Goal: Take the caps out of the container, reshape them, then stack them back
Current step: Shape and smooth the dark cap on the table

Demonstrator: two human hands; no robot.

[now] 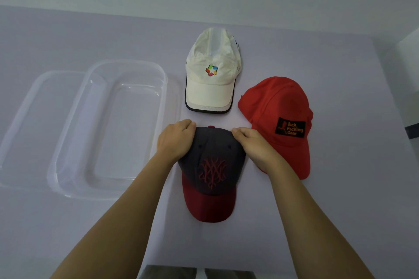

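A dark grey cap [212,165] with a maroon brim and red embroidery lies on the table, brim toward me. My left hand [175,140] grips the left side of its crown with curled fingers. My right hand [254,142] grips the right side of the crown the same way. A white cap [212,75] with a coloured logo lies farther back. To the right sits a red cap [278,108] with a black patch. The clear plastic container [158,106] stands at the left with nothing in it.
The container's clear lid [29,106] lies flat at its left, partly under it. The pale table top [340,222] ends at a wall behind the caps. A dark object [411,133] shows at the right edge.
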